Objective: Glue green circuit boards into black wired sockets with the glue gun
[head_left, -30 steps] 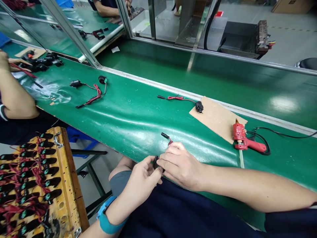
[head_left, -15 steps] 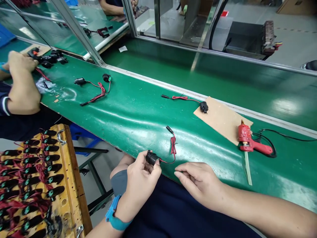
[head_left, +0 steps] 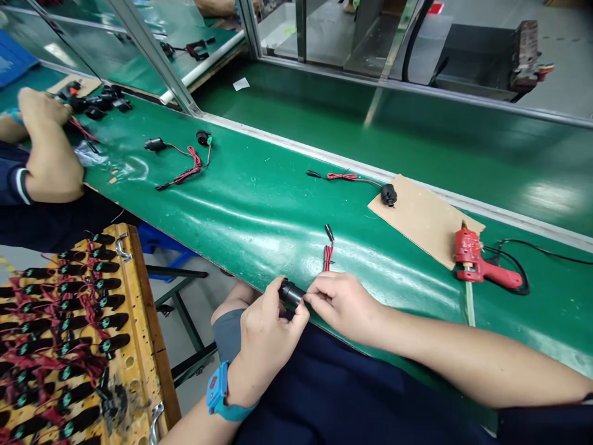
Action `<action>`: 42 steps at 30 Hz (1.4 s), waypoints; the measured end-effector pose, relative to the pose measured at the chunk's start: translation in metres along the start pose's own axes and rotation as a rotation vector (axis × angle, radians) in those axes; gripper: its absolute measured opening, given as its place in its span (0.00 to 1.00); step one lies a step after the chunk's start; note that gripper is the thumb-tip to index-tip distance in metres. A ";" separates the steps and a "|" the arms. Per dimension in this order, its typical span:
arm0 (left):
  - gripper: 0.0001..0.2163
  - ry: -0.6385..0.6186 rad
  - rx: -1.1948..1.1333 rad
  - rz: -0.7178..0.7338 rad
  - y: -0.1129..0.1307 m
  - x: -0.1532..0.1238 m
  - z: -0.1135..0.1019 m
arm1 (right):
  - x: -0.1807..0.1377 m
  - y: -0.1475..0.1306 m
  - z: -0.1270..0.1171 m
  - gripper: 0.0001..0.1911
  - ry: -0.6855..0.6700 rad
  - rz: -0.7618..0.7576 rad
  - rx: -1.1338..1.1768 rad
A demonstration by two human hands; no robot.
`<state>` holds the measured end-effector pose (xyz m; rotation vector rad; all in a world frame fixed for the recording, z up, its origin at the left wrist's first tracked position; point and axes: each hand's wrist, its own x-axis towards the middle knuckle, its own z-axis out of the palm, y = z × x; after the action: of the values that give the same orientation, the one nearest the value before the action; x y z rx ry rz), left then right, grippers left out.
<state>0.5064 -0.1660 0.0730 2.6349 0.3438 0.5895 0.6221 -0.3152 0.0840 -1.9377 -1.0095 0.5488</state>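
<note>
My left hand [head_left: 266, 327] is closed around a small black cylindrical part [head_left: 291, 294], held by its sides just over the table's front edge. My right hand [head_left: 345, 309] pinches at the part's right end, where its red-and-black cable [head_left: 328, 254] comes out. The fingers hide that stretch of cable. Beyond my right hand the bundled cable lies on the green table, ending in a black plug [head_left: 328, 232].
A red glue gun [head_left: 470, 253] rests beside a cardboard sheet [head_left: 417, 216]; a wired black part [head_left: 388, 195] lies on the sheet. Other wired parts [head_left: 155, 144] lie left. A co-worker's arm [head_left: 50, 148] is far left. A yellow rack [head_left: 143, 321] holds many parts below.
My right hand has moved left to the end of the black part and closed its fingertips at the cable. My left hand still holds the part. The whole view has shifted slightly.
</note>
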 end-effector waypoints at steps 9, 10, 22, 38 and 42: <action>0.19 0.021 -0.015 0.017 0.000 0.000 0.006 | -0.009 -0.004 0.014 0.12 0.069 0.333 0.397; 0.19 0.021 -0.016 0.010 0.000 -0.001 0.006 | -0.008 -0.004 0.014 0.12 0.020 0.429 0.519; 0.15 -0.111 -0.217 -0.342 -0.007 0.009 0.009 | -0.004 0.011 0.000 0.09 0.150 0.260 0.340; 0.10 -0.471 -0.565 -0.742 0.002 0.032 -0.005 | 0.007 0.018 -0.018 0.07 0.279 -0.085 -0.049; 0.10 -0.582 -0.691 -0.782 -0.001 0.031 -0.006 | 0.006 0.011 -0.020 0.07 0.167 -0.203 -0.028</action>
<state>0.5311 -0.1532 0.0882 1.6919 0.7549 -0.2809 0.6445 -0.3231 0.0854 -1.8445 -1.0950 0.2554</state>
